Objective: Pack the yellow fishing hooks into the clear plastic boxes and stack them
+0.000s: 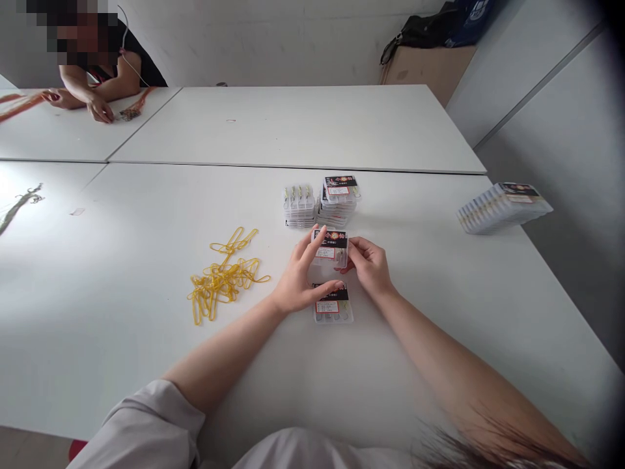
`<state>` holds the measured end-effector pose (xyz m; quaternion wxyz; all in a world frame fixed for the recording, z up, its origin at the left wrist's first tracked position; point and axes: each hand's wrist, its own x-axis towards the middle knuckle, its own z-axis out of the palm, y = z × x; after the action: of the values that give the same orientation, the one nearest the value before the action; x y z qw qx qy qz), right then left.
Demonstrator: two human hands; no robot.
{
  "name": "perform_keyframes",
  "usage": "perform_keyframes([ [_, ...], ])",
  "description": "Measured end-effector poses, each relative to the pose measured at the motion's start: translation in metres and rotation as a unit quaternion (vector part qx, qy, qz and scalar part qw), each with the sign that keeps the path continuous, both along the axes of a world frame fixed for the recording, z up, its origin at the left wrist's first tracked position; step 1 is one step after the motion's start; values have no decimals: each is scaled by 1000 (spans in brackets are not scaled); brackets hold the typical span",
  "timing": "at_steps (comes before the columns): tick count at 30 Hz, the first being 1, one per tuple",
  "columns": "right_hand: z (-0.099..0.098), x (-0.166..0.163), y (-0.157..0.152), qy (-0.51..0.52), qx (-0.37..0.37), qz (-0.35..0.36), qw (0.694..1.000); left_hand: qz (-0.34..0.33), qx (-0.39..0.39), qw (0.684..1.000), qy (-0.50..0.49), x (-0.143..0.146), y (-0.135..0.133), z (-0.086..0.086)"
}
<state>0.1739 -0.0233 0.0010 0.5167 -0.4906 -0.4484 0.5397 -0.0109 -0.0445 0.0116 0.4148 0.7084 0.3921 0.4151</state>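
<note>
My left hand (300, 273) and my right hand (368, 264) together hold a small clear plastic packet with a black and red label (331, 246) just above the white table (122, 260). The left fingers curl round its left edge, the right fingers pinch its right edge. Another such packet (333, 307) lies flat on the table right below my hands. Two short stacks of the same packets (319, 202) stand just beyond. A loose heap of yellow rubber bands (223, 277) lies to the left of my left hand.
A fanned row of packets (502, 205) rests near the table's right edge. Another person (97, 65) sits at the far left table, hands on orange strands. A brown box with a dark bag (424, 45) stands at the back right.
</note>
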Motion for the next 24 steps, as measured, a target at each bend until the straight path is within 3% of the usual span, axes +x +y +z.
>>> perform_keyframes([
  [3, 1, 1, 1, 6, -5, 1, 1000, -3, 54, 997, 54, -2, 3, -3],
  [8, 2, 1, -4, 1, 39, 29, 999, 6, 90, 994, 63, -2, 8, -12],
  [11, 1, -1, -9, -37, 78, 46, 995, 21, 76, 996, 50, -2, 8, -14],
  [14, 1, 0, -13, -159, 144, 27, 976, 33, 30, 999, 17, -2, 9, -17],
  [16, 4, 2, -14, -272, 219, -14, 937, 43, -2, 999, -9, -3, 10, -19],
  [19, 15, 6, -15, -419, 350, -50, 836, 55, -26, 997, -46, -3, 11, -23],
  [21, 25, 5, -16, -495, 402, -31, 770, 56, -30, 996, -58, -3, 12, -24],
  [24, 40, 0, -20, -557, 416, 42, 717, 52, -37, 996, -65, -2, 12, -23],
])
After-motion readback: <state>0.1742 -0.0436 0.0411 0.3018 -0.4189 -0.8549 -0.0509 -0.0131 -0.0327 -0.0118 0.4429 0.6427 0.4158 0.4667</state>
